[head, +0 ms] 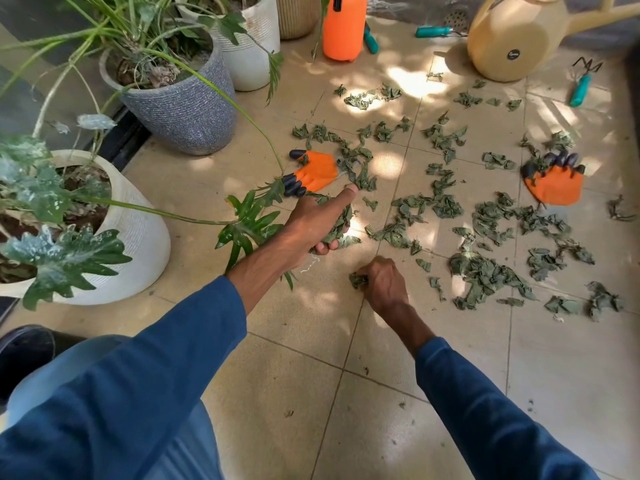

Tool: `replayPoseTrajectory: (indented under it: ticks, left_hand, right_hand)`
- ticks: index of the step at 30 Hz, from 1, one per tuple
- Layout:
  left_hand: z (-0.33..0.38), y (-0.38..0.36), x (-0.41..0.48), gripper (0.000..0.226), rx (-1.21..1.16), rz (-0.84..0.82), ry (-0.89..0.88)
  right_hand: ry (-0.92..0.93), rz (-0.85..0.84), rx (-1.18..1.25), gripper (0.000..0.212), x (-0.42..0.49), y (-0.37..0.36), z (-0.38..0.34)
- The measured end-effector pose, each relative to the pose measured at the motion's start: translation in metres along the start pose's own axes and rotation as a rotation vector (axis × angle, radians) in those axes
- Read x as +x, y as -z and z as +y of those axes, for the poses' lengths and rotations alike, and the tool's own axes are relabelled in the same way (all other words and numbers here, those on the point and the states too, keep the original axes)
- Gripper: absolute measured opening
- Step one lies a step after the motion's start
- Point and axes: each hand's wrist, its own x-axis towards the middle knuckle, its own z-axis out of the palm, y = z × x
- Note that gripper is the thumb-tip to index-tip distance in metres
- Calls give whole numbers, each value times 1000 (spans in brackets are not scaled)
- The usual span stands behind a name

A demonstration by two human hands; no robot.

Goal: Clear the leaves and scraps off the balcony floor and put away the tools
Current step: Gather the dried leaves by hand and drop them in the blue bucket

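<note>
Crumpled green leaf scraps (485, 278) litter the tiled floor (381, 427). The left claw glove (317, 173) and right claw glove (556, 188), both orange, lie among them.

The leaves (485, 278) are green on tan floor tiles (381, 393). Both gloves (317, 173) are orange with black tips. The bottle (344, 27) is orange, the watering can (512, 39) pale yellow, one pot (183, 109) speckled grey.
</note>
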Motion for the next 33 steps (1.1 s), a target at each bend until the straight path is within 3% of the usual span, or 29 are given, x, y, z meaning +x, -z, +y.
replayPoseTrajectory:
  ticks: [6, 13, 16, 19, 21, 23, 27, 33]
  left_hand:
    - [0, 0, 0, 56, 7, 12, -6]
    - [-1, -2, -3, 57, 12, 2, 13]
    - [-5, -1, -4, 70, 13, 18, 39]
    - [-9, 0, -6, 60, 22, 23, 77]
    - [-13, -1, -6, 58, -16, 28, 105]
    - [-16, -3, -6, 62, -58, 49, 147]
    - [-16, -15, -14, 54, -146, 6, 238]
    - [-10, -29, -29, 47, -192, -63, 290]
  right_hand:
    - [-27, 44, 46, 23, 1, -3, -2]
    - [17, -61, 106, 19, -16, 2, -17]
    - [-109, -45, 443, 13, -10, 31, -12]
    - [-284, -33, 925, 20, -12, 83, -7]
    - [-282, -30, 1205, 35, -22, 125, -13]
    - [-218, -13, 1333, 36, -33, 161, -24]
    - [-109, -15, 1388, 35, -52, 194, -54]
    - [-132, 150, 1166, 32, -57, 178, -85]
